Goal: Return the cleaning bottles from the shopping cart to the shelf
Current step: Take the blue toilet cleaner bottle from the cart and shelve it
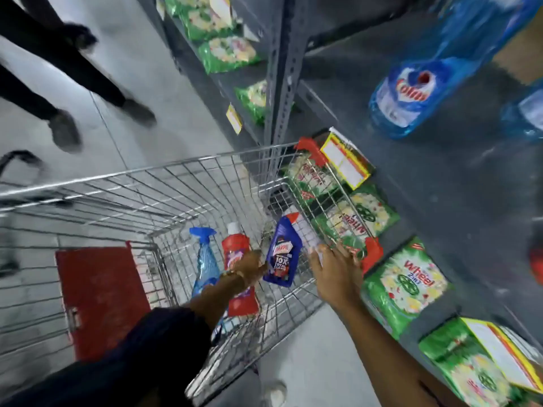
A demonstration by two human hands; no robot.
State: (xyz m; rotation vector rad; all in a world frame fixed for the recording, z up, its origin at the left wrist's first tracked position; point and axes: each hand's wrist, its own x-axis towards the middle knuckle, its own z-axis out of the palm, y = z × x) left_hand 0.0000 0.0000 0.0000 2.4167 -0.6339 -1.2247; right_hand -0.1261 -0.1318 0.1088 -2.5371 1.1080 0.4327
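Inside the wire cart (164,183), the left hand (249,268) reaches down, its grip clamped on a dark blue bottle (282,254) that hangs tilted above the cart floor, cap end pointing away from the person. A bracelet (233,276) circles that wrist, and a dark sleeve (164,339) covers the forearm. The right hand (338,271) rests on the cart's right rim, fingers spread apart and flat, holding nothing; a white bottle (302,230) lies just beyond its fingertips against the cart wall. Two more bottles lie on the cart floor to the left of the held one: a red bottle (235,254) with a white cap, partly under the left wrist, and beside it a blue spray bottle (205,259) with its trigger head pointing away. A red flap (100,301) sits at the cart's near end. To the right stands a grey shelf (440,201); green detergent packs (405,283) line its lower edge just beside the cart, and blue bottles (411,92) lie higher up, blurred. On the pale floor (117,83) at upper left, the dark-trousered legs (58,71) of other people show, blurred.
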